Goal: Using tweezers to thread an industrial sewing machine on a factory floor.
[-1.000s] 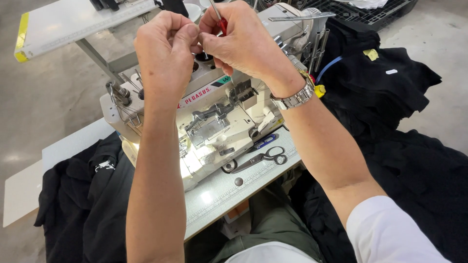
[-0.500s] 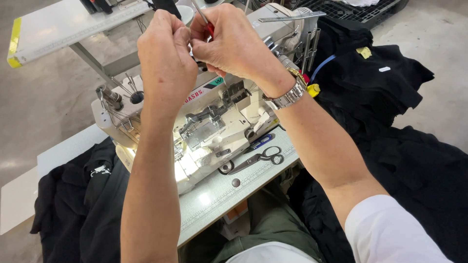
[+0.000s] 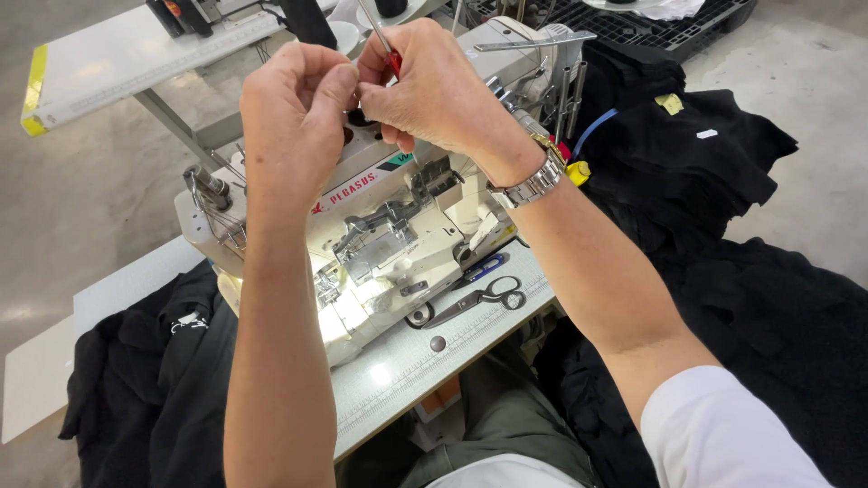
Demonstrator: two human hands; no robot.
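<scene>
— How do the hands stand?

— The left hand (image 3: pixel 294 113) and the right hand (image 3: pixel 432 86) are raised together above the machine, fingertips meeting. The right one is pinched on a slim tool with a red handle and a thin metal shaft (image 3: pixel 387 50) that pokes up out of its fingers. The left hand's fingers are curled shut against the right's; whether anything lies between them cannot be told. A silver metal wristwatch (image 3: pixel 535 181) sits on the right wrist.

— What lies about them, biggest first?

— To the right of the right forearm, a heap of black fabric (image 3: pixel 741 271) spreads wide. To the left of the left forearm lies another pile of black garments (image 3: pixel 136 389). Directly beneath both hands stands the cream-white industrial sewing machine (image 3: pixel 389 244), on a pale grey work table with a printed ruler along its edge (image 3: pixel 425 361).

— And the small things?

— Under the right forearm, on the table, a pair of black-handled scissors (image 3: pixel 475 301) lies flat, with a small blue clip (image 3: pixel 484 267) just beside it. A small yellow tag (image 3: pixel 579 170) is near the right wrist.
</scene>
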